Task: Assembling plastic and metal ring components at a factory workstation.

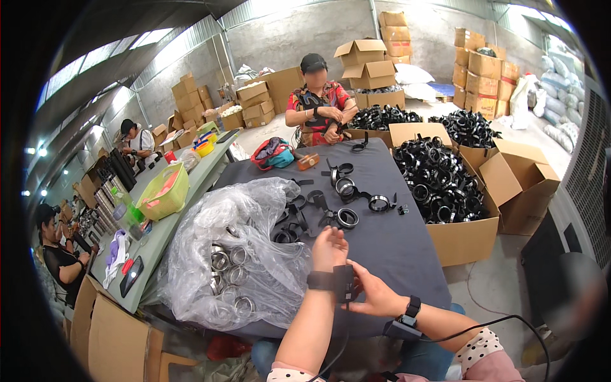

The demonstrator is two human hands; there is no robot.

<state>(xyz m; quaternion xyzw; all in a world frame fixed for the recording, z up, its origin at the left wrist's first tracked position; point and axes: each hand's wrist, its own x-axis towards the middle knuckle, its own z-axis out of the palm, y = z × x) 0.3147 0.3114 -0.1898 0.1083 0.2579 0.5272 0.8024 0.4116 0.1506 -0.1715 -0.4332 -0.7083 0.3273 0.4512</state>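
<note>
My left hand (330,246) is raised over the near part of the dark table, palm turned up and fingers loosely curled, with nothing visible in it. A black strap holds a small black box-shaped device (344,284) on my left wrist. The fingers and thumb of my right hand (375,294) grip this device from the right. On my right wrist sit another black strap and device (405,325), with a cable running off to the right. Just beyond my left hand lie black-and-silver ring clamps (347,218) with black straps.
A clear plastic bag (191,274) of metal rings lies left on the dark table (407,254). To the right, a cardboard box (463,243) brims with black ring clamps. Across the table a person (318,108) handles a black part. A green basket (164,191) stands on the side bench.
</note>
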